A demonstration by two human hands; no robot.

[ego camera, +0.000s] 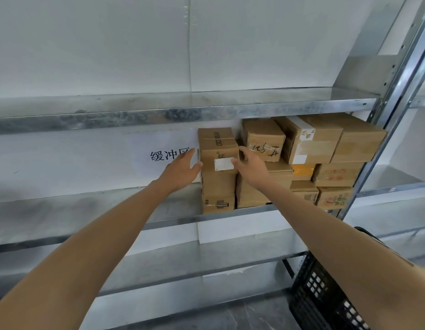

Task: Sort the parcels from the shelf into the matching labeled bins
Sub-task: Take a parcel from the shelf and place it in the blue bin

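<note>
A brown cardboard parcel with a white label sits on top of another parcel at the left end of a stack on the middle shelf. My left hand lies flat against the top parcel's left side, thumb at its front edge. My right hand reaches in on its right side, fingers between it and the neighbouring parcel, thumb touching the front by the label. Both arms are stretched forward.
Several more cardboard parcels are stacked to the right, up to the metal upright. A paper sign with black characters hangs on the back wall. A black plastic crate stands at the lower right. The shelf above overhangs the stack.
</note>
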